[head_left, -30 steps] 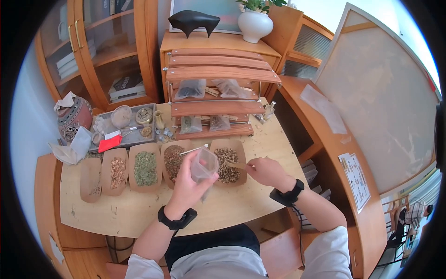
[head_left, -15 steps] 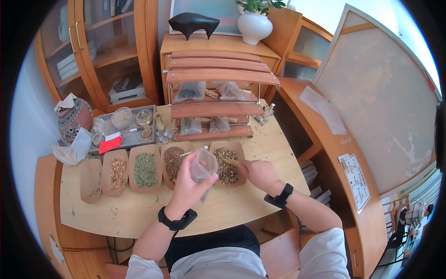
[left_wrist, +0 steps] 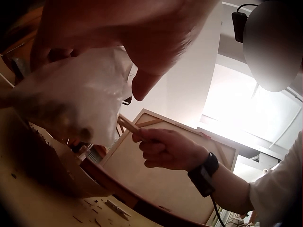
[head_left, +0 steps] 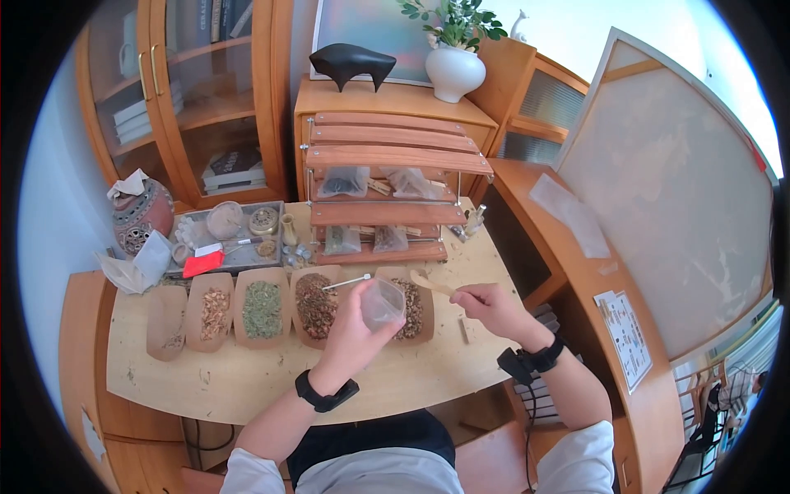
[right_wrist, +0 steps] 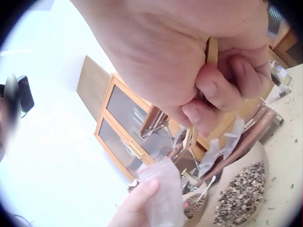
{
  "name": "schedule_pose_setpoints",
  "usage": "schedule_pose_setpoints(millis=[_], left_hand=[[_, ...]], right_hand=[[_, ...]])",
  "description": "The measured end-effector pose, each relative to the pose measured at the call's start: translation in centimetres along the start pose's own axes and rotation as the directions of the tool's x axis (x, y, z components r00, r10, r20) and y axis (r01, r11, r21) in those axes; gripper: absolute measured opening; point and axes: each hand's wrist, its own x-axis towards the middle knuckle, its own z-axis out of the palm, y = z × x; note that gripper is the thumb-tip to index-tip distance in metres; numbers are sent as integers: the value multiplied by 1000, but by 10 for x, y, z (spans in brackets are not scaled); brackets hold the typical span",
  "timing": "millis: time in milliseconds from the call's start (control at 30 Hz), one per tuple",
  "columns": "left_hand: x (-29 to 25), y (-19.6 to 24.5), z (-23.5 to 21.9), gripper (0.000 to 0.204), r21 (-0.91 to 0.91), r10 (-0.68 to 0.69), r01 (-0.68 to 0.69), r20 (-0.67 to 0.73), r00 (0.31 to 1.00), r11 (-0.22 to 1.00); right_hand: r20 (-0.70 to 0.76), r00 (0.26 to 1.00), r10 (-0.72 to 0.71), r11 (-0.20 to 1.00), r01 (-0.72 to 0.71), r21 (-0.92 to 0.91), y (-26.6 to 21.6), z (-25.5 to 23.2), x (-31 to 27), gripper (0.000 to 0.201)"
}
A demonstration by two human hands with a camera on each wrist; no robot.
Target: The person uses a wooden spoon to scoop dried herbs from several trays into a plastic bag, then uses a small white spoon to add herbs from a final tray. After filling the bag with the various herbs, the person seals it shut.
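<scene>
My left hand (head_left: 352, 331) grips a small translucent pouch (head_left: 383, 303), its mouth spread open. Brown bits show low inside the pouch (left_wrist: 71, 101) in the left wrist view. My right hand (head_left: 497, 311) pinches the handle of a wooden spoon (head_left: 434, 285), raised just right of the pouch. What lies in the spoon's bowl is hard to make out. Behind and below the pouch, partly hidden by it, stands a brown paper tray (head_left: 427, 328) of chopped, beige-brown dried pieces (right_wrist: 240, 195). To its left another tray holds reddish-brown dried herb (head_left: 314, 305), with a thin white stick (head_left: 350, 281) across it.
Further left stand trays of green herb (head_left: 262, 309), pale orange chips (head_left: 216, 313) and a few scraps (head_left: 174, 333). Behind them are a grey tray (head_left: 247, 265) of small vessels and a wooden rack (head_left: 387, 216) with filled pouches. A clothespin (left_wrist: 117, 209) lies on the table.
The right hand has lifted the spoon out of the beige-brown pieces, up beside the pouch. The left hand has shifted right and tilted the pouch. The head view has tipped upward.
</scene>
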Motion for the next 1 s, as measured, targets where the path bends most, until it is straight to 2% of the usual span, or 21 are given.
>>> schedule_pose_setpoints(millis=[133, 233, 333, 433, 633, 833, 1000], left_hand=[[3, 6, 2, 78, 62, 23, -22, -16, 1000, 998], [6, 13, 4, 77, 62, 6, -6, 6, 1000, 998], [8, 13, 7, 76, 53, 13, -14, 15, 1000, 998], [8, 6, 10, 77, 75, 10, -11, 16, 1000, 997], [6, 6, 4, 78, 24, -7, 6, 33, 999, 1000], [7, -5, -3, 76, -78, -55, 55, 4, 998, 995], [5, -10, -7, 74, -297, -88, 70, -50, 995, 952]], right_hand=[[47, 998, -38, 997, 35, 69, -21, -8, -9, 29], [98, 995, -26, 999, 28, -22, -44, -9, -15, 29], [49, 998, -45, 975, 54, -215, -59, -10, -22, 29], [75, 997, -3, 984, 16, -175, -64, -17, -26, 30], [78, 994, -77, 992, 85, -95, -48, -20, -27, 28], [-6, 999, 47, 999, -46, 25, -31, -14, -15, 30], [45, 998, 52, 944, -35, -327, 20, 4, 12, 32]])
